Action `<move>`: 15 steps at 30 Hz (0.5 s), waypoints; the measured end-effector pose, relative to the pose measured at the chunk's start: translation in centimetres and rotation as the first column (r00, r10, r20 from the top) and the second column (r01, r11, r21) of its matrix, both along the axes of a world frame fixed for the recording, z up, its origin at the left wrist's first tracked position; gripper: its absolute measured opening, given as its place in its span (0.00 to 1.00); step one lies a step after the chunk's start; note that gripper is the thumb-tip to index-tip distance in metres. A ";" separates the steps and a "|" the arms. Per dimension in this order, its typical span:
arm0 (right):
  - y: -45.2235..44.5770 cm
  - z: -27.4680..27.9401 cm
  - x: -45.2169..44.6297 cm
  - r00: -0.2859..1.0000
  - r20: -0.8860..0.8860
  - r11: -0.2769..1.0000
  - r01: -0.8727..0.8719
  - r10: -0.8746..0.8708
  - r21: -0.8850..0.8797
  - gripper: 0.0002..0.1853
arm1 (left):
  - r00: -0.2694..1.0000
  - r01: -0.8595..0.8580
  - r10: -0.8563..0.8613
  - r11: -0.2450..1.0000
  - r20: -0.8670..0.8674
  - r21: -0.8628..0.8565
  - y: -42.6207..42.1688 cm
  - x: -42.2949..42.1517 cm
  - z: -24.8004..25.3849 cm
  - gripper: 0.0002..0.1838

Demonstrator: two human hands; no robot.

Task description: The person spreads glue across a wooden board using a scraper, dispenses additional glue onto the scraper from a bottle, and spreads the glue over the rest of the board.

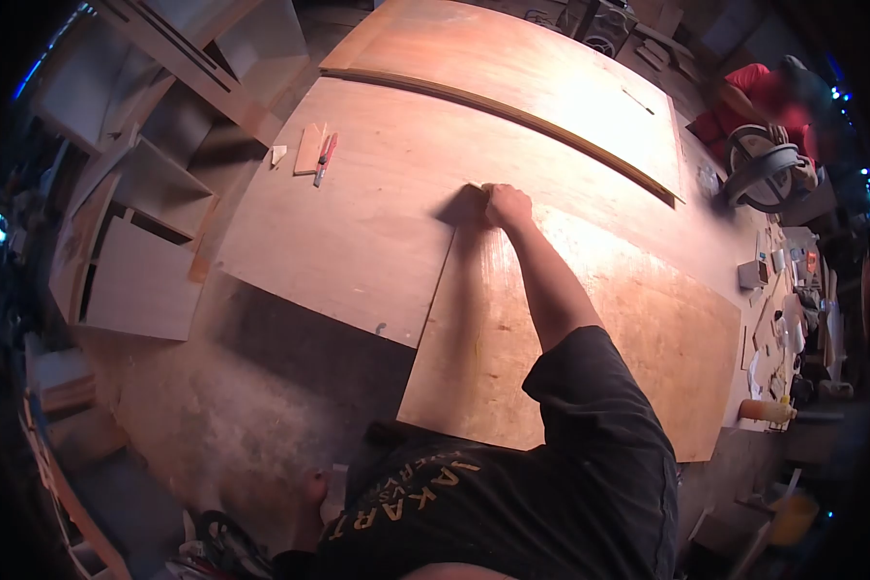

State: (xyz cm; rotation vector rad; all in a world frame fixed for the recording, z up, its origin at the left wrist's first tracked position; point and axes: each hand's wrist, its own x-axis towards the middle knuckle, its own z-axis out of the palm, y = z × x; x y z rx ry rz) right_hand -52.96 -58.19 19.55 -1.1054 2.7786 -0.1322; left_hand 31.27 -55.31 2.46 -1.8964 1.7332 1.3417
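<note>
My right hand (507, 205) is closed at the far left corner of a plywood panel (590, 329). Its fingers seem to pinch a small edge that I cannot make out, and a dark shadow falls beside them. Glossy, wet-looking streaks show on the panel's surface near that hand. This panel lies on top of a larger pale plywood sheet (358, 222). Low at the left, my left hand (313, 487) shows only in part beside my shirt, near a small pale object (336, 479); its fingers are too dim to read.
A red utility knife (326, 159) lies by a small wood offcut (307, 150) on the sheet. Another sheet (512, 68) lies beyond. Cabinet carcasses (145, 261) stand left. At right, a person in red (768, 97) sits by a round-framed object (764, 169); an orange bottle (766, 411) lies nearer.
</note>
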 end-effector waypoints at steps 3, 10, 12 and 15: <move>0.1 -0.8 -0.5 0.999 -0.010 0.987 0.035 -0.037 -0.155 0.22 | 0.993 0.090 -0.099 0.987 -0.063 -0.137 -0.4 0.2 0.8 0.20; 2.1 1.0 4.1 0.985 0.126 0.990 -0.129 0.121 0.055 0.28 | 0.994 -0.025 0.007 0.988 -0.112 -0.153 0.4 2.5 -2.1 0.21; 2.8 1.3 4.5 0.969 0.159 0.976 -0.204 0.190 0.076 0.27 | 0.997 -0.003 -0.009 0.987 -0.072 -0.160 0.6 1.6 -1.5 0.21; 3.2 4.4 4.7 0.973 0.232 1.000 -0.019 0.019 0.000 0.24 | 0.998 -0.027 0.022 0.996 -0.053 -0.087 0.1 1.6 -2.6 0.20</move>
